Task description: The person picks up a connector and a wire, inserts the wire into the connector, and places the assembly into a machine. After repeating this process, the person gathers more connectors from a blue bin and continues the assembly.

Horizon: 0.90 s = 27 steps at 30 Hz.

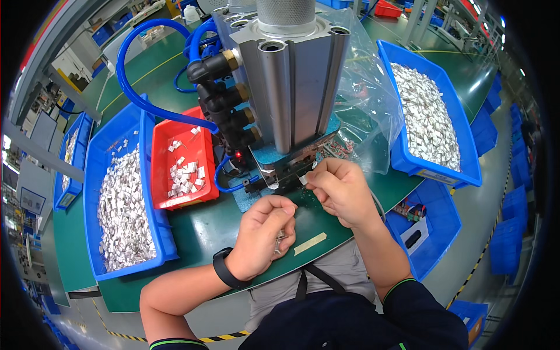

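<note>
One small white piece (303, 180) jutted toward nine o'clock from the right hand's (339, 191) pinched thumb and forefinger, just below the press (291, 93); its long axis was unclear. Tabletop (201, 236) stretched from the left hand (265, 233), curled around partly hidden pieces (280, 238), toward the red bin (185, 202) at ten o'clock.

The head fisheye looks down from close above
</note>
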Motion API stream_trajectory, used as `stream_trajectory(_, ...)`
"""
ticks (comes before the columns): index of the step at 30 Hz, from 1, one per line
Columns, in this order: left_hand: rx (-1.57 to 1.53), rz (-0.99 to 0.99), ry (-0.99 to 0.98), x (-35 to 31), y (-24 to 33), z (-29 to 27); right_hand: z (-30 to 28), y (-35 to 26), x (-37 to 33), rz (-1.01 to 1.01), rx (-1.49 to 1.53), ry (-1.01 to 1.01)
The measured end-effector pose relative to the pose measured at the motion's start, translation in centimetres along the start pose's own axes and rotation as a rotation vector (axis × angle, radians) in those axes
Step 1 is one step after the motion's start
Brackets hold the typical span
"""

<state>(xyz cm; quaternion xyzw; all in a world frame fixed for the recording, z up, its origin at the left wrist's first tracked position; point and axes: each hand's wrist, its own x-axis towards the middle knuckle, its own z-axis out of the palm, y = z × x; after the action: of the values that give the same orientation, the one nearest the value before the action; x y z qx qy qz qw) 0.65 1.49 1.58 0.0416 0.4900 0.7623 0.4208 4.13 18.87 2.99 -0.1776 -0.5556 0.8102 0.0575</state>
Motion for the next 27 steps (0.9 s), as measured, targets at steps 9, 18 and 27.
stream_trajectory(9, -0.012, 0.011, -0.006, -0.2, 0.3, 0.2, -0.6, 1.0, -1.2, -0.113, -0.108, -0.101)
stream_trajectory(18, 0.004, 0.07, -0.015, -0.1, -0.4, -0.1, -0.4, 2.5, -2.0, -0.24, -0.257, -0.207)
stream_trajectory(27, -0.012, 0.038, -0.022, -0.1, 0.3, -0.2, -0.7, 1.5, -1.8, 0.283, 0.263, -0.306)
